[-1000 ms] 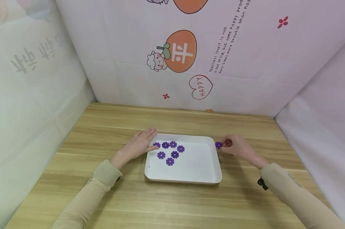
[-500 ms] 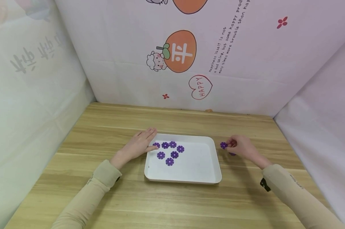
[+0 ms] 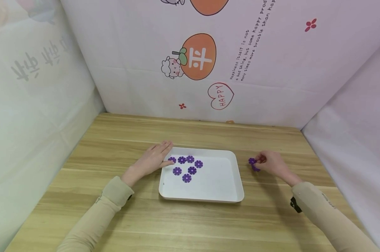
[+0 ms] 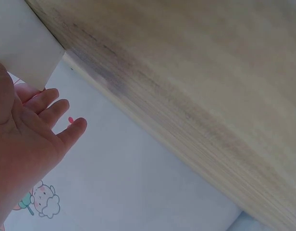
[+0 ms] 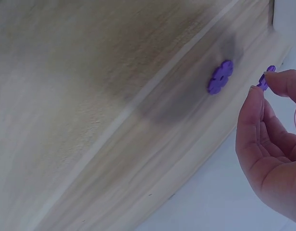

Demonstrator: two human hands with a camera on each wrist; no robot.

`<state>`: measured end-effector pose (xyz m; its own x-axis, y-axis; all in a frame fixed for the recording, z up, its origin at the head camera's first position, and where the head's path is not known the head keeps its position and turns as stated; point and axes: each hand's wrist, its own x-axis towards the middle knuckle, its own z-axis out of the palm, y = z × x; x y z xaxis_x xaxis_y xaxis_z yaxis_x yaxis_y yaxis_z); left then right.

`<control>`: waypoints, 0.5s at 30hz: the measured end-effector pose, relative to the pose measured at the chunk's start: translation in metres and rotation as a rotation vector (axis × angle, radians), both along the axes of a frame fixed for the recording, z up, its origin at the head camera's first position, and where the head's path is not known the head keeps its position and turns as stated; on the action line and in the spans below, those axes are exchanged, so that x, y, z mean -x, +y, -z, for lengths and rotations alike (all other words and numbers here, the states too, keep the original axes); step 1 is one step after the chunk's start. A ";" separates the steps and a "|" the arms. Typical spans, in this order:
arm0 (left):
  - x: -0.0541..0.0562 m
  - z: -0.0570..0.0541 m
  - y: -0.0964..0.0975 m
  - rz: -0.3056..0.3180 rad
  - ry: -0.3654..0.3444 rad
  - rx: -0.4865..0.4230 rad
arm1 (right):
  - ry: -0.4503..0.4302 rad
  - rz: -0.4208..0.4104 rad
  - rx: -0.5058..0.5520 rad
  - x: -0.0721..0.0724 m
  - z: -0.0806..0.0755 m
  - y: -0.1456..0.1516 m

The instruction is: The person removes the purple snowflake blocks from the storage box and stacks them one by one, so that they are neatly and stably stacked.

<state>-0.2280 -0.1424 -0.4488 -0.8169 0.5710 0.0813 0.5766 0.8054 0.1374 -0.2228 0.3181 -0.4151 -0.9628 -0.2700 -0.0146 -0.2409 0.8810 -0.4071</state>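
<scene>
My right hand [image 3: 270,163] pinches a purple notched flower-shaped plastic disc [image 3: 251,160] between thumb and forefinger, to the right of the tray. A second purple disc [image 5: 220,77] lies on the table just below it; in the head view the two overlap. My left hand [image 3: 154,158] rests on the far left corner of a shallow white tray [image 3: 202,200], its fingers nearly straight across the rim and the thumb reaching over the side. Several like purple discs [image 3: 187,178] lie flat in the tray's left half, one partly behind the left thumb.
The wood-grain table [image 3: 164,224] carries the tray near its middle. A white printed cloth [image 3: 139,87] hangs along the back edge, and plain pale cloth [image 3: 360,112] closes off the sides.
The right hand has moved right, away from the tray's edge, carrying its disc over beside the one on the table. My left hand and the discs in the tray stay put.
</scene>
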 end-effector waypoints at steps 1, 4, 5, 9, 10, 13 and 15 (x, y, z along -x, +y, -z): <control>0.000 0.000 0.000 0.001 0.002 0.002 | 0.000 0.001 -0.001 0.000 0.001 0.001; 0.000 0.000 0.000 0.002 0.003 0.004 | -0.002 0.009 -0.003 -0.001 0.003 0.005; 0.000 0.000 0.000 0.002 0.002 0.004 | -0.002 0.009 -0.004 -0.001 0.004 0.006; -0.002 -0.002 0.000 0.000 -0.011 0.003 | -0.010 0.019 -0.011 -0.001 0.007 0.010; -0.002 -0.003 0.000 0.001 -0.009 0.002 | -0.012 0.019 -0.011 -0.001 0.008 0.011; -0.002 -0.003 0.000 -0.003 -0.016 0.001 | -0.024 0.025 -0.007 0.000 0.010 0.013; -0.002 -0.003 0.000 -0.003 -0.016 0.000 | -0.028 0.022 -0.006 -0.001 0.011 0.013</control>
<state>-0.2256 -0.1427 -0.4458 -0.8198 0.5686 0.0681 0.5720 0.8071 0.1462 -0.2222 0.3312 -0.4257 -0.9675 -0.2490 -0.0430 -0.2104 0.8883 -0.4083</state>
